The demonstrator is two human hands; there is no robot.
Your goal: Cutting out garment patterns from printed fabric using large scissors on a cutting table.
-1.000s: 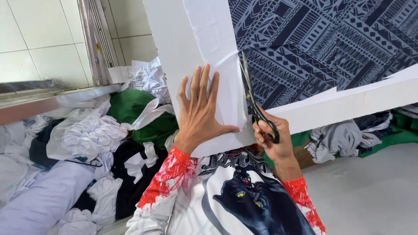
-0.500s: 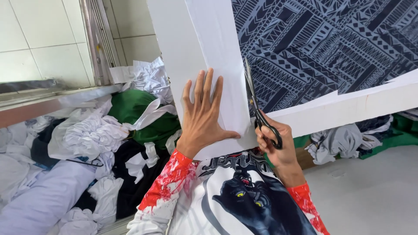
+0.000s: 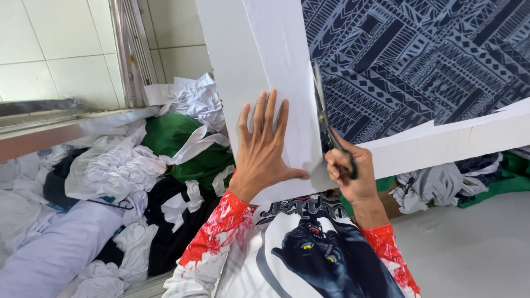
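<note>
Two layers lie on the white desk (image 3: 441,152): a strip of white fabric (image 3: 287,83) and, beside it, the dark blue patterned cloth (image 3: 419,60). The scissors (image 3: 327,129) stand along the border between them, blades pointing away from the person. The right hand (image 3: 348,174) is closed around the scissor handles; I cannot tell how wide the blades are. The left hand (image 3: 265,146) lies flat and open on the white strip, fingers spread, holding nothing, only pressing. To cut well, I think this palm should keep the cloth tight and stay just beside the blades, never in front of them. Below the desk edge a heap of scraps (image 3: 127,182), white, green and black, fills the floor at left; more scraps (image 3: 430,185) lie at right
</note>
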